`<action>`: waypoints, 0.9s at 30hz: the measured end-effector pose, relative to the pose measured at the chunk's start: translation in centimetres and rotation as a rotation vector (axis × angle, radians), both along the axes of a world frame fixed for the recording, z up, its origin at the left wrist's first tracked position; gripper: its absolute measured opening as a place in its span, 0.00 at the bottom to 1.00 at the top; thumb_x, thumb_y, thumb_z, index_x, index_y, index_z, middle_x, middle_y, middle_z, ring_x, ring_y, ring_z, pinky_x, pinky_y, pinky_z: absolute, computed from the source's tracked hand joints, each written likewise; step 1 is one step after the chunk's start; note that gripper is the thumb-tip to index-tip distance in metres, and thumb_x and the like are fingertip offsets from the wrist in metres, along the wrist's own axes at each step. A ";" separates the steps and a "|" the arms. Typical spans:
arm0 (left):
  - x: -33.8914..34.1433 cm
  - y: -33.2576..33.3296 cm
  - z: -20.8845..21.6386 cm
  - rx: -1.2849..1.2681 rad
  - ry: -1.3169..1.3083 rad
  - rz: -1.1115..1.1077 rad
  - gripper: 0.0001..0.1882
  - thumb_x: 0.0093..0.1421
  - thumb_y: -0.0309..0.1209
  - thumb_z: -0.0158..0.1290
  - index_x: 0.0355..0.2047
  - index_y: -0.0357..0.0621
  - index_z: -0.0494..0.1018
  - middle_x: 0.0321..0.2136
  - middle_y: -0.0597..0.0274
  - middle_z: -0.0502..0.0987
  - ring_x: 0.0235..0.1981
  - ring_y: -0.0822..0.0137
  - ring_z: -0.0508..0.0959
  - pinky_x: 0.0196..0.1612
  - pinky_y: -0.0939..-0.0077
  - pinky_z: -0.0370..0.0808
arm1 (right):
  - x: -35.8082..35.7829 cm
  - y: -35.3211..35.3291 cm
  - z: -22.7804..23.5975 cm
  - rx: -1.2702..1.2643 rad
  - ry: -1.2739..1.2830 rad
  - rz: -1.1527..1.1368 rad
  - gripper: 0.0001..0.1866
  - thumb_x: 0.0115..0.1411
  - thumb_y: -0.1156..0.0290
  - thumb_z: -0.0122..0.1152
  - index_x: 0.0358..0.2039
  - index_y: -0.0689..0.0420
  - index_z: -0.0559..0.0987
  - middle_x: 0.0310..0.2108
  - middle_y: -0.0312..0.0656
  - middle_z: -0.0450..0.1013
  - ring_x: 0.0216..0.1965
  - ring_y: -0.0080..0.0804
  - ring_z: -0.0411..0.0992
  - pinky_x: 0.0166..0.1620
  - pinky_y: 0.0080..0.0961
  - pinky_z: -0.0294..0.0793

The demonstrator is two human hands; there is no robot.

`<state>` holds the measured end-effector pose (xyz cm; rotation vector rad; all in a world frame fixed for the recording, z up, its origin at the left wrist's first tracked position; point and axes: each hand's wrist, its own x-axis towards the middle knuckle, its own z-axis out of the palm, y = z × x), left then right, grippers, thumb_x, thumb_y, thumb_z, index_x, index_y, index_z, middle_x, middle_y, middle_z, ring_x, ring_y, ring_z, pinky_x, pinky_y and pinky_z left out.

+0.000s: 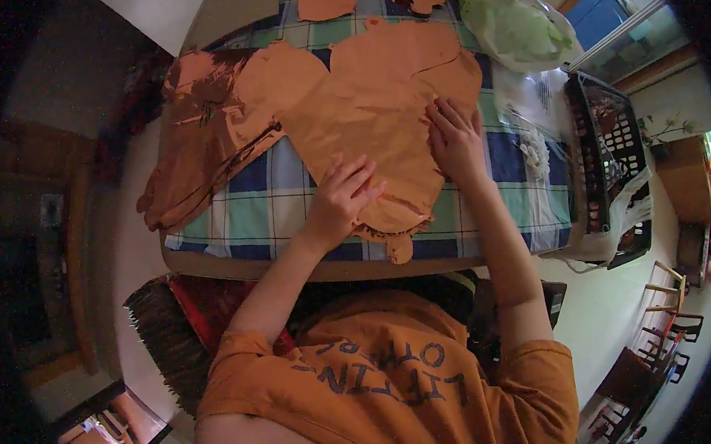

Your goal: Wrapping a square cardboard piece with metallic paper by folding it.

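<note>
A large flat copper-coloured foil balloon (368, 103) with rounded lobes lies spread over a checkered cloth. It looks deflated, with creases across its middle and a small tab at its near end. My left hand (343, 196) rests on its near left part, fingers stretched over the foil. Farther up, my right hand (459, 144) lies on the right edge of the balloon with its fingers extended. Both hands press on the foil and grip nothing that I can see. A shinier, crumpled foil part (196, 155) spreads to the left; whether it is joined cannot be made out.
The checkered cloth (265, 198) covers the raised surface before me. Cardboard (238, 12) and smaller copper foil pieces (325, 2) lie at the far side. To the right are a greenish plastic bag (518, 31), white string (535, 153) and a black plastic crate (613, 142).
</note>
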<state>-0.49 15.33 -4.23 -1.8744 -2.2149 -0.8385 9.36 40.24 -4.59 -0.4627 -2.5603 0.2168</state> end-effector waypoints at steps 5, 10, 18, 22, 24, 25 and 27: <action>0.5 -0.4 0.6 -0.005 -0.022 -0.003 0.17 0.53 0.26 0.52 0.43 0.49 0.78 0.51 0.52 0.73 0.57 0.55 0.69 0.62 0.52 0.59 | 0.0 -0.2 0.3 -0.043 -0.008 -0.019 0.18 0.59 0.67 0.55 0.51 0.49 0.77 0.56 0.40 0.69 0.60 0.37 0.64 0.62 0.53 0.51; 0.0 -1.3 2.9 -0.094 -0.131 -0.061 0.24 0.48 0.27 0.57 0.49 0.47 0.74 0.57 0.49 0.67 0.58 0.52 0.67 0.61 0.53 0.61 | -0.2 0.2 0.2 0.014 0.004 -0.010 0.18 0.59 0.67 0.55 0.50 0.49 0.77 0.55 0.40 0.70 0.59 0.38 0.65 0.62 0.52 0.52; -3.1 2.9 5.1 -0.008 -0.262 0.309 0.27 0.57 0.32 0.55 0.57 0.44 0.65 0.57 0.42 0.63 0.61 0.45 0.61 0.61 0.55 0.61 | -0.3 -0.1 0.7 0.046 -0.039 0.031 0.17 0.60 0.67 0.53 0.50 0.53 0.76 0.54 0.43 0.70 0.59 0.40 0.64 0.63 0.49 0.52; -5.2 5.3 0.4 0.140 -0.023 0.568 0.31 0.57 0.35 0.56 0.60 0.43 0.60 0.56 0.40 0.63 0.61 0.44 0.59 0.62 0.48 0.57 | -0.1 -0.3 0.8 0.028 -0.056 0.020 0.17 0.60 0.68 0.54 0.50 0.53 0.76 0.54 0.43 0.70 0.59 0.41 0.64 0.63 0.50 0.52; -4.7 5.3 -0.1 0.043 -0.021 0.558 0.33 0.57 0.36 0.56 0.61 0.42 0.58 0.56 0.39 0.63 0.62 0.43 0.58 0.62 0.43 0.53 | 0.1 -0.1 0.6 0.017 -0.047 0.018 0.17 0.60 0.68 0.54 0.50 0.52 0.76 0.54 0.43 0.70 0.59 0.41 0.64 0.63 0.50 0.52; -4.5 5.2 -0.4 0.047 -0.021 0.564 0.33 0.57 0.36 0.56 0.61 0.42 0.58 0.56 0.39 0.63 0.62 0.43 0.58 0.62 0.43 0.53 | 0.2 -0.1 0.7 0.026 -0.028 0.035 0.17 0.60 0.68 0.54 0.50 0.52 0.76 0.54 0.44 0.70 0.59 0.41 0.64 0.62 0.51 0.52; -4.2 5.1 -1.1 -0.005 -0.070 0.567 0.32 0.56 0.36 0.57 0.60 0.43 0.59 0.56 0.40 0.63 0.62 0.44 0.58 0.63 0.44 0.51 | 0.0 -0.4 0.8 0.035 -0.008 0.059 0.17 0.60 0.68 0.54 0.50 0.52 0.76 0.55 0.44 0.70 0.59 0.41 0.65 0.62 0.51 0.53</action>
